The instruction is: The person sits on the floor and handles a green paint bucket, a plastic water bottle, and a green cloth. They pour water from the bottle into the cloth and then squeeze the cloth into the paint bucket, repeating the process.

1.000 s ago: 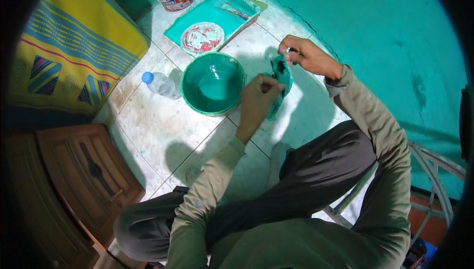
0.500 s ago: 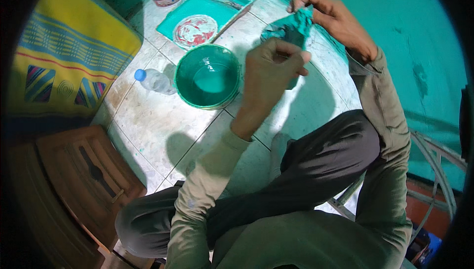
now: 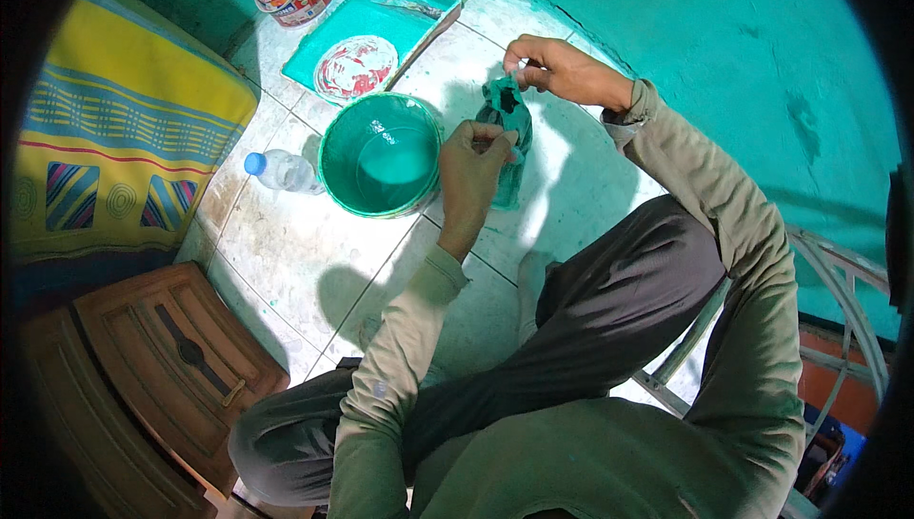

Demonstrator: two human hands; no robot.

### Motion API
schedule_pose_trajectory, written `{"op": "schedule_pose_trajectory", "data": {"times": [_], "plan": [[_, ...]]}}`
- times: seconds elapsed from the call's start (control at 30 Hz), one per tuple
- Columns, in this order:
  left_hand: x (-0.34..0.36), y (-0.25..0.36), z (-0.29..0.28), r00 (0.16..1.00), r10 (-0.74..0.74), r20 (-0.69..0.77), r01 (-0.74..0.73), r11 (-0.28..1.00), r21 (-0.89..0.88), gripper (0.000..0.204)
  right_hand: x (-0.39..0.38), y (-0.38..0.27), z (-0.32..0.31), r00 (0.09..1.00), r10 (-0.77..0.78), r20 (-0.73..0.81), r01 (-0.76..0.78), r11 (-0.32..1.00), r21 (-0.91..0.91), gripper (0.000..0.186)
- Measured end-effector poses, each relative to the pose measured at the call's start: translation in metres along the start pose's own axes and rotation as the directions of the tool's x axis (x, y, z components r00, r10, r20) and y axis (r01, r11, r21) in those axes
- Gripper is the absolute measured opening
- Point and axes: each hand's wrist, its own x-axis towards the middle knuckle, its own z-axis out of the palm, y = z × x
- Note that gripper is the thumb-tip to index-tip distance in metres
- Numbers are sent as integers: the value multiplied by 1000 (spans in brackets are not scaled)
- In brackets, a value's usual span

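Note:
A limp, green-smeared plastic bag [image 3: 514, 119] hangs above the tiles to the right of the green bucket, a dark opening showing at its top. My left hand [image 3: 473, 167] pinches its near left edge between thumb and finger. My right hand [image 3: 562, 69] is closed in a pinch at the bag's upper rim, on the far side. Green paint lies inside the round bucket [image 3: 333, 176], just left of my left hand. What the bag contains cannot be made out.
Left of the bucket lies a clear bottle [image 3: 286, 172] with a blue cap. Beyond are a paint tray [image 3: 324, 38] with a round red-and-white lid [image 3: 356, 67], and a small red pail [image 3: 303, 3]. A wooden cabinet [image 3: 181, 348] and yellow cloth [image 3: 133, 119] flank the left; a green wall [image 3: 724, 43] rises right.
Both hands have moved left and nearer the bucket with the bag. The bag now hangs more upright, its dark opening in sight. The view has shifted slightly.

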Motion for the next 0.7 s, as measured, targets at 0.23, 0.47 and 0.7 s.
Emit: {"op": "schedule_pose_trajectory", "data": {"times": [0.23, 0.47, 0.7], "plan": [[-1, -33, 12, 960, 279, -36, -266, 941, 209, 10, -27, -4, -43, 987, 26, -161, -45, 992, -115, 33], [-8, -24, 1, 968, 236, -85, -218, 959, 180, 17, 33, -123, -29, 983, -92, -157, 92, 996, -7, 24], [-2, -42, 8, 956, 284, -81, -273, 954, 120, 16, 97, -160, 39, 968, -102, 229, 39, 964, 263, 29]]}}
